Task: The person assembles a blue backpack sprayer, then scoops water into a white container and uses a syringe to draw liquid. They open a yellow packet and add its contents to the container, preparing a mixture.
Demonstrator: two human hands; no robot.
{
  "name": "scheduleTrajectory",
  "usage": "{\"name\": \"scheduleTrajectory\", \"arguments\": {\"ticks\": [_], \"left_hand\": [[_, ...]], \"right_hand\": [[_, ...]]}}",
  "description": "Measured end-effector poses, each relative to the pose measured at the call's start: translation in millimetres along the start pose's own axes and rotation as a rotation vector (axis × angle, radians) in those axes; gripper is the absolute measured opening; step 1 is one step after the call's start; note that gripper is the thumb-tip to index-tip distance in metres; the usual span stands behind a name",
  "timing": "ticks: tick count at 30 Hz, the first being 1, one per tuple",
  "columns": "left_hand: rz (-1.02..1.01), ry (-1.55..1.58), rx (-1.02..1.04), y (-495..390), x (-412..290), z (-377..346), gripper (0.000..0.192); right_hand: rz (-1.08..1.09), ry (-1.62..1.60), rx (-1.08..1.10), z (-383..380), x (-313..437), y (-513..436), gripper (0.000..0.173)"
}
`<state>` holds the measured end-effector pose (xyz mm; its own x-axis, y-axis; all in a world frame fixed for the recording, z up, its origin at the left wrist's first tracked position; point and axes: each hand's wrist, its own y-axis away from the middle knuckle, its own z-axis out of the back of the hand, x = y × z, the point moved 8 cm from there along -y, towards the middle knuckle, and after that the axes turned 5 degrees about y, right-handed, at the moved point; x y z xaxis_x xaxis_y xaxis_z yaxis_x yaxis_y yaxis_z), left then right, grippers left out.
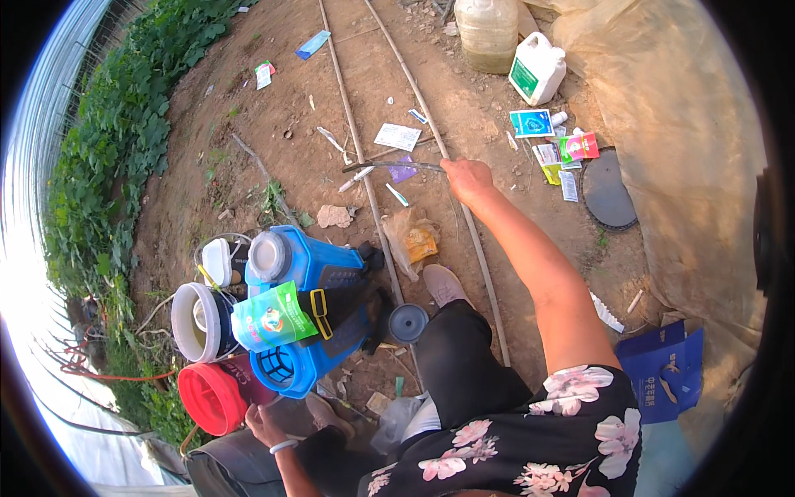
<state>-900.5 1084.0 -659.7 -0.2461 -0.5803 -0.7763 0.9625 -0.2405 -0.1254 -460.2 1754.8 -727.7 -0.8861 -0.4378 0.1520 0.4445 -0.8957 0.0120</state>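
My right hand (467,179) grips one end of a thin dark stick (397,165), held out level above the dirt floor. Low at the left, my left hand (265,425), with a pale bracelet on the wrist, is beside a red bucket (211,397); whether it touches anything cannot be told. A blue backpack sprayer tank (335,335) stands in front of me with its round strainer opening uncovered. On it lies a green and blue pouch (273,317) next to a black strap with a yellow buckle (320,314). A round grey lid (408,323) is near my knee.
A white bucket (195,323) holds liquid beside the sprayer. Two long pipes (416,93) run along the ground. Empty packets, a plastic bag (407,242), a white jug (538,68) and a large cloudy bottle (487,34) are around. Leafy plants (124,124) line the left; sheeting (689,155) hangs right.
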Motion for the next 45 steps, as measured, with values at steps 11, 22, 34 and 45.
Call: {"name": "scheduleTrajectory", "arguments": {"ticks": [11, 22, 34, 45], "left_hand": [[0.102, 0.089, 0.023, -0.8, 7.0, 3.9, 0.033], [0.138, 0.270, 0.122, -22.0, 26.1, -47.1, 0.031], [0.329, 0.608, 0.133, -31.6, 59.1, -90.8, 0.020], [0.350, 0.425, 0.115, -48.7, 52.5, -99.8, 0.026]], "right_hand": [[0.173, 0.081, -0.067, 167.6, -16.0, 71.3, 0.019], [-0.442, -0.272, 0.384, -128.3, -104.3, 236.7, 0.028], [0.112, 0.047, 0.594, -130.5, 9.3, 91.0, 0.031], [0.269, 0.158, 0.531, -162.3, 164.4, -88.5, 0.026]]}}
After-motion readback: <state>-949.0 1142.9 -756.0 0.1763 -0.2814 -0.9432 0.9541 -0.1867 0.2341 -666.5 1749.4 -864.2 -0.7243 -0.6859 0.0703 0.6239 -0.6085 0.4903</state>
